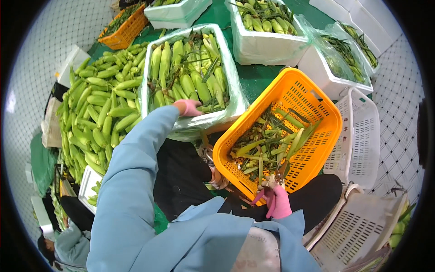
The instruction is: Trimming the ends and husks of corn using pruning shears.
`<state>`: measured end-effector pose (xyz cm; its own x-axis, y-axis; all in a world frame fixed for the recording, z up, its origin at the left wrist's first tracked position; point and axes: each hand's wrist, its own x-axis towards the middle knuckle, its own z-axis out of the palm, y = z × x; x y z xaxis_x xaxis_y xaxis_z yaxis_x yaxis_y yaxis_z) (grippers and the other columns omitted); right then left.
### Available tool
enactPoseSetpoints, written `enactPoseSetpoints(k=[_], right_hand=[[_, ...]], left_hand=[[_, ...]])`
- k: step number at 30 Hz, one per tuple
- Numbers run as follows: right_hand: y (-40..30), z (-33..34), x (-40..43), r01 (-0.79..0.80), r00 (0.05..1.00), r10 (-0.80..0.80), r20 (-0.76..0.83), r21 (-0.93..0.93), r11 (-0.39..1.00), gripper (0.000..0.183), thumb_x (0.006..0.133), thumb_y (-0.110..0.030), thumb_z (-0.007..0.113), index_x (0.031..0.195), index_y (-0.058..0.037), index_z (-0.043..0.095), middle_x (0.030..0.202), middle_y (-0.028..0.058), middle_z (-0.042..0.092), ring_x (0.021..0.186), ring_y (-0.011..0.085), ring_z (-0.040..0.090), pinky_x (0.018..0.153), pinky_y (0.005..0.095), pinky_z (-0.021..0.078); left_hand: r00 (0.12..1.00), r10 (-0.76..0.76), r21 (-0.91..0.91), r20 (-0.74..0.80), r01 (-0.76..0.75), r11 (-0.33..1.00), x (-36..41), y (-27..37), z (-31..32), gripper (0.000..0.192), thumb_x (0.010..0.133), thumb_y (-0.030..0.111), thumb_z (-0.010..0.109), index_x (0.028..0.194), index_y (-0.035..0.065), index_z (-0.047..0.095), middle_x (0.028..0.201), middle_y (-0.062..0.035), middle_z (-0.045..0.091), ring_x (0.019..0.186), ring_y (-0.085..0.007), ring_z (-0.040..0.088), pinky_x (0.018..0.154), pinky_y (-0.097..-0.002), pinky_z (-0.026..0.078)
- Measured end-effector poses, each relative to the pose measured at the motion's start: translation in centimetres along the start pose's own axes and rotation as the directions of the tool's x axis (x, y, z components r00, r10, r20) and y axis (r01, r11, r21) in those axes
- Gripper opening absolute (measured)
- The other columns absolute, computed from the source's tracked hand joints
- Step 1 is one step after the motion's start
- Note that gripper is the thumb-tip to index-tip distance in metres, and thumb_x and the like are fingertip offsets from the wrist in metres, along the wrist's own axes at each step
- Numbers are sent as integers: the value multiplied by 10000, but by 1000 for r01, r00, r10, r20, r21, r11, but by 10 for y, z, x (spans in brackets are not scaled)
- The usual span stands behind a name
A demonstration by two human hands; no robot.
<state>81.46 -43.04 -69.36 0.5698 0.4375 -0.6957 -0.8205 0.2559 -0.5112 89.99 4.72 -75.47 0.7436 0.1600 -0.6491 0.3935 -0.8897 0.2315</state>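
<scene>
My left hand (188,107), in a pink fingerless glove, reaches over the near wall of a plastic-lined white foam box (146,81) and touches the corn ears in it; its fingertips are partly hidden among the husks. My right hand (276,200), gloved the same way, holds pruning shears (280,172) at the near edge of an orange plastic basket (307,102). Cut husks, leaves and stalk ends (268,142) lie in that basket. Green corn ears in husk (102,102) form a large pile left of the foam box.
More foam boxes of corn (270,44) stand at the back. White plastic crates (363,142) are on the right. A smaller orange basket with leaves (124,30) stands at the back left. Another person (71,243) is at the lower left.
</scene>
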Motion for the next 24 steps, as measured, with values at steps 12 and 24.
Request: enactPoseSetpoints(k=[12,24], right_hand=[[-23,20,-29,325,918,-257,301,-202,924,544,845,-159,640,1322,-10,426,1041,44,533,931,139,524,804,276,460],[-69,9,-50,571,818,-347,458,-715,404,751,735,-295,759,1315,34,414,1148,223,556,1068,335,583,928,376,480]], left_hand=[[916,258,-932,-306,-344,116,-138,158,-88,665,937,676,373,1186,75,510,846,-90,599,715,-217,606,674,-346,518],[567,752,-938,338,142,315,-179,235,34,572,851,503,613,1113,1,533,805,-125,595,708,-268,641,632,-349,531]])
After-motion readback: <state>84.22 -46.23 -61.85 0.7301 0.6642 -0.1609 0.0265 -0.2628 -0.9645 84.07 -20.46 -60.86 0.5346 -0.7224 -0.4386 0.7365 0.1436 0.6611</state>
